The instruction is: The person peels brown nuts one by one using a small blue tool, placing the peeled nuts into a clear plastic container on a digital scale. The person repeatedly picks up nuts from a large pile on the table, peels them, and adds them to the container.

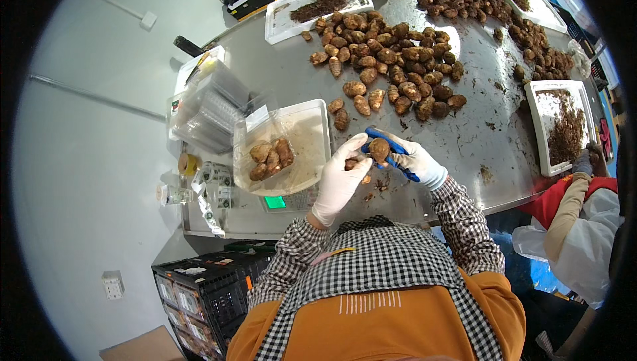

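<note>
My right hand (415, 157), in a white glove with blue fingers and palm, grips a brown taro corm (379, 150). Close beside it, my left hand (341, 179) in a thin white glove is curled around another corm (351, 164), mostly hidden by the fingers. To the left, a clear plastic punnet (291, 154) with several corms (272, 159) sits in a cream tray (326, 137). A scale with a lit green display (274, 202) shows under the tray's front edge. Beyond my hands spreads a large heap of corms (393, 55).
The steel table (477, 142) carries stacked clear punnets (211, 107), a roll of labels (215, 179) and yellow tape (188, 164) at left. White trays with brown peelings (565, 132) stand right and at the back. A co-worker's gloved hand (582, 162) touches the right tray. Black crates (214, 296) stand below left.
</note>
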